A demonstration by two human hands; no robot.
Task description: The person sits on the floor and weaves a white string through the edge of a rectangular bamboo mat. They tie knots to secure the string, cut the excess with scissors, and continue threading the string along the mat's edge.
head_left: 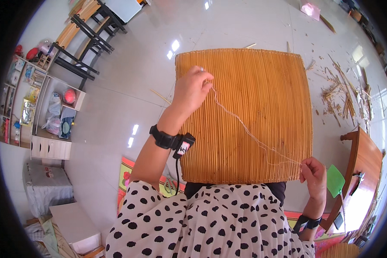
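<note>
A thin white thread [247, 129] is being held slack between two bare hands, and its sagging line is being set off diagonally against a flat, squarish mat of yellow-brown reed stalks [253, 101]. One end is being gripped by the left hand [193, 88] near the mat's far left part, with the thumb and fingertips being pressed together. Whether the mat is also being touched by that hand cannot be told. The other end is being pinched by the right hand [314, 172], its fingers being curled inward just beside the mat's near right corner. A loose strand is being looped below the thread near that hand.

The mat's near edge is being bordered by a white garment with black spots [219, 215]; what lies underneath the mat is being hidden. The left wrist is being encircled by a black strap with a small box [170, 139], and the right by a black band [307, 223].

Farther out, the pale glossy tiled floor [137, 77] is being littered on the right with straw-coloured stalk scraps [344, 94]. Nearer, a brown wooden piece of furniture [365, 167] is being partly overlapped by a flat green object [335, 182]. On the left, a red ball [69, 96] is being held by a pale shelf unit [51, 148].
</note>
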